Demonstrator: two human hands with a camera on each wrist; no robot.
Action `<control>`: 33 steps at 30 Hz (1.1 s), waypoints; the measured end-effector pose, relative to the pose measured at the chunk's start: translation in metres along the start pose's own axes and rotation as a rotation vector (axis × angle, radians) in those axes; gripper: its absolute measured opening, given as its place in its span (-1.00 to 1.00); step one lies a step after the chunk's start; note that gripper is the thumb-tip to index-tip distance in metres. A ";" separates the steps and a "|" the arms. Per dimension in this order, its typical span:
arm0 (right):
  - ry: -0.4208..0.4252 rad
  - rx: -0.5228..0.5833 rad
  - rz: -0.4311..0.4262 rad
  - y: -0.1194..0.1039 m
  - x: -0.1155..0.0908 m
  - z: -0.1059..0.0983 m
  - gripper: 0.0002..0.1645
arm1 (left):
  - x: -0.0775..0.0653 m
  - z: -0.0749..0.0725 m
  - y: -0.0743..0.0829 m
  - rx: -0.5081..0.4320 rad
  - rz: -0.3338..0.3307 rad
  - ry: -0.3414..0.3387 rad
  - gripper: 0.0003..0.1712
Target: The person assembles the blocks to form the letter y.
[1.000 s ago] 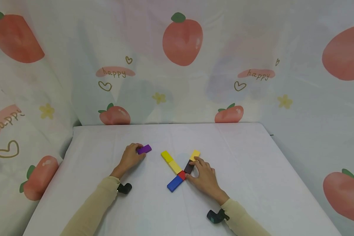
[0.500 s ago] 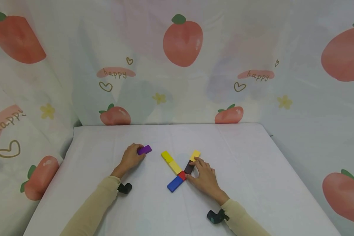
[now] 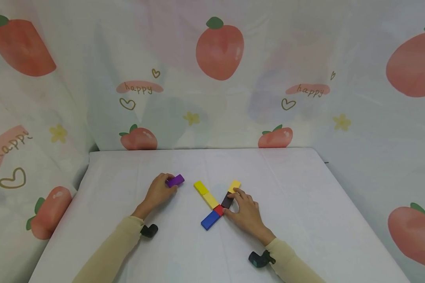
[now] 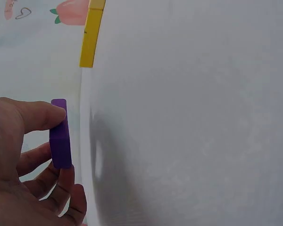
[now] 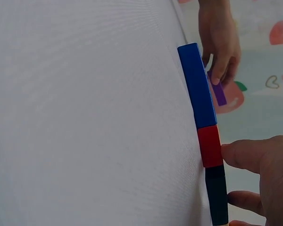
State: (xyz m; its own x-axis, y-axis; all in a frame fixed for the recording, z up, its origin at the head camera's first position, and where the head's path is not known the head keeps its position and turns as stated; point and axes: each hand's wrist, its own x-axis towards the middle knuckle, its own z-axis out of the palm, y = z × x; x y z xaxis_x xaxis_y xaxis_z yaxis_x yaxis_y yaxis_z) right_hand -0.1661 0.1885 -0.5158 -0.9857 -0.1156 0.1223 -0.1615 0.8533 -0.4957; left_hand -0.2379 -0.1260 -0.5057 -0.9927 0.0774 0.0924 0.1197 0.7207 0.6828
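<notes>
My left hand (image 3: 158, 191) pinches a purple block (image 4: 60, 136) between thumb and fingers, left of the other blocks. These form a Y on the cloth. One arm has a bright yellow block (image 3: 200, 188) joined to a pale yellow block (image 3: 210, 200). A red block (image 5: 210, 146) sits at the junction, with a blue block (image 5: 197, 84) running toward the near left. The other arm is a black block (image 3: 227, 201) with a yellow block (image 3: 235, 185) beyond it. My right hand (image 3: 248, 212) touches the red block with the thumb and the black one with fingertips.
A white cloth (image 3: 184, 251) covers the table, whose far edge meets a peach-printed curtain (image 3: 219, 110). Both wrists carry small black cameras, the left camera (image 3: 149, 231) and the right camera (image 3: 261, 259). Curtain also hangs along both sides.
My left hand has shifted slightly to the right with the purple block, toward the yellow arm of the Y. The right hand and the laid blocks have stayed in place.
</notes>
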 end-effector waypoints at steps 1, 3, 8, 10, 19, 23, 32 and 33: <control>0.000 0.000 0.000 0.000 0.000 0.000 -0.42 | -0.001 0.000 0.002 0.002 -0.001 0.002 -0.52; 0.000 0.001 0.001 0.000 0.001 0.000 -0.42 | -0.002 -0.002 0.004 0.002 0.006 0.006 -0.52; 0.005 0.001 -0.003 0.000 0.003 0.000 -0.42 | -0.005 -0.005 0.010 0.000 0.041 0.022 -0.52; 0.017 0.000 -0.010 0.000 0.004 0.000 -0.43 | -0.006 -0.006 0.013 0.001 0.042 0.023 -0.51; 0.019 0.001 -0.016 -0.001 0.006 0.000 -0.43 | -0.015 -0.009 0.024 0.004 0.053 0.024 -0.51; -0.005 0.001 0.008 0.000 0.004 -0.001 -0.42 | -0.021 -0.012 0.028 0.009 0.053 0.020 -0.50; 0.002 0.006 0.024 0.000 0.002 0.002 -0.43 | -0.036 -0.013 0.027 -0.005 0.052 0.019 -0.49; 0.000 0.008 0.025 0.000 0.001 0.002 -0.43 | -0.038 -0.013 0.026 -0.003 0.044 0.017 -0.49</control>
State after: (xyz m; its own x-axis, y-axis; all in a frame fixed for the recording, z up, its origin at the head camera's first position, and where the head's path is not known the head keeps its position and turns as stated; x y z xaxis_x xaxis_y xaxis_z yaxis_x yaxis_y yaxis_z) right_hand -0.1676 0.1871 -0.5176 -0.9895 -0.0943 0.1099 -0.1373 0.8518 -0.5056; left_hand -0.1964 -0.1189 -0.4818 -0.9861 0.0972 0.1345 0.1632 0.7151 0.6798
